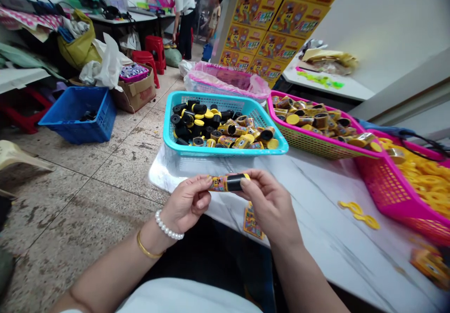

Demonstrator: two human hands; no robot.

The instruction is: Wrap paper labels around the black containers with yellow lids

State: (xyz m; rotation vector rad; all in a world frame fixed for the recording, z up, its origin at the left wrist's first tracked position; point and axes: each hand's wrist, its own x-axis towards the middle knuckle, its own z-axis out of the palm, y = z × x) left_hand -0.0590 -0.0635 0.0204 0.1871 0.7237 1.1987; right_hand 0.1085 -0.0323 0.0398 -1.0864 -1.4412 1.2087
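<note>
Left hand (192, 194) fingers pinched the printed label (219, 184); right hand (272, 201) fingers gripped the black yellow-capped tube (235, 183), held before the turquoise basket (225, 152). Step judged: label wrapping; next move likely called for snug rolling.

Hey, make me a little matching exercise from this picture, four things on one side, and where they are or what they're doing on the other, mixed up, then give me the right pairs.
Column one
1. Left hand
2. Right hand
3. Blue crate
4. Loose yellow plastic piece

Column two
A. Stands on the floor
B. Grips the black cylinder near its yellow end
C. Lies on the tabletop, beside a pink basket
D. Pinches a printed label

Right pairs: 1-D, 2-B, 3-A, 4-C
</note>
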